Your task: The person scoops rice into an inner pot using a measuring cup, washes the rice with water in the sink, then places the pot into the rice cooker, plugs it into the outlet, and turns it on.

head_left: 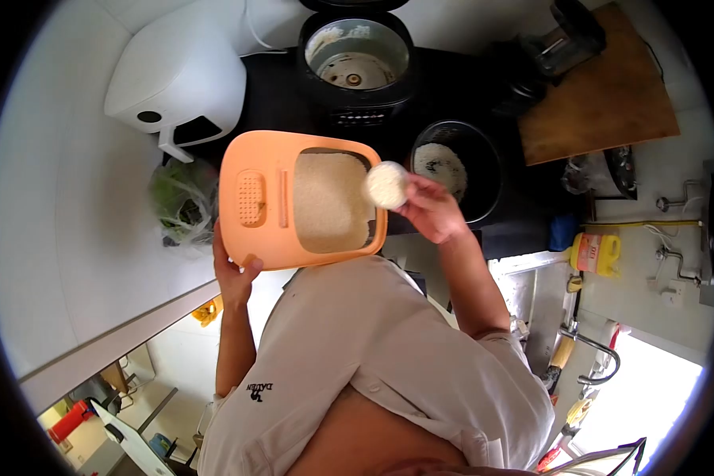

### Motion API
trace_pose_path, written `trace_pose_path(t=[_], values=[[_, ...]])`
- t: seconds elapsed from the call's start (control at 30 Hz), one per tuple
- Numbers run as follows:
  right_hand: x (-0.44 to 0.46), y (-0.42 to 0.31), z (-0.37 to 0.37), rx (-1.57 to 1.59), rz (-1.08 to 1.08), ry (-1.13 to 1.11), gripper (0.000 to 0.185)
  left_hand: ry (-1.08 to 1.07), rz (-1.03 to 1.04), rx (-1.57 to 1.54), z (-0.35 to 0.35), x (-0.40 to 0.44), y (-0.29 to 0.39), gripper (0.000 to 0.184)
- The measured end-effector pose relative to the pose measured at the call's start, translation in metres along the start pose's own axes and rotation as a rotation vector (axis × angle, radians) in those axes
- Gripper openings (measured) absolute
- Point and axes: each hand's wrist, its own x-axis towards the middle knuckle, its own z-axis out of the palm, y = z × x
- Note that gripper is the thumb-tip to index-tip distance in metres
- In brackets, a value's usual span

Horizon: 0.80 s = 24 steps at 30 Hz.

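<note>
My right hand [435,210] pinches a filled cup [385,167] at the 3 o'clock rim of the bin [254,159]; left hand [234,279] clamps its 7 o'clock corner. Scooping step, I judge; next calls for steadiness (pot [490,178] at cup's 3).

Your shirt [428,325], lower centre of the frame: pale beige, loose, creased | your sleeves [509,361]: short, same cloth | your emblem [259,392], lower left: small, black, beside capital lettering | your neckline [352,381]: open V, pale button [375,389] alongside
</note>
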Motion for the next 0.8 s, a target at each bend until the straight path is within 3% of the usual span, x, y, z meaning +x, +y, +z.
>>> trace_pose_path(t=[0.07, 0.13, 0.27, 0.37, 0.63, 0.73, 0.8], values=[[-0.013, -0.021, -0.029, 0.003, -0.141, 0.094, 0.032, 0.010, -0.020, 0.013, 0.004, -0.001, 0.007, 0.109], [-0.021, -0.041, -0.047, -0.212, -0.365, 0.181, 0.033, 0.019, -0.016, 0.032, 0.003, -0.001, 0.006, 0.109], [-0.019, -0.052, -0.103, -0.999, -0.665, 0.563, 0.033, 0.034, -0.014, 0.053, 0.001, -0.001, 0.002, 0.105], [-0.031, -0.064, -0.086, -1.890, -0.953, 0.602, 0.033, 0.011, -0.013, 0.027, 0.004, 0.000, 0.006, 0.103], [-0.037, -0.074, -0.075, -2.023, -1.325, 0.676, 0.035, -0.009, 0.021, 0.035, 0.008, 0.002, 0.013, 0.104], [-0.039, -0.071, -0.077, -2.044, -1.273, 0.635, 0.037, -0.012, 0.015, 0.036, 0.009, 0.002, 0.016, 0.104], [-0.036, -0.063, -0.094, -1.832, -1.119, 0.668, 0.038, -0.010, 0.011, 0.028, 0.007, 0.001, 0.013, 0.104]])
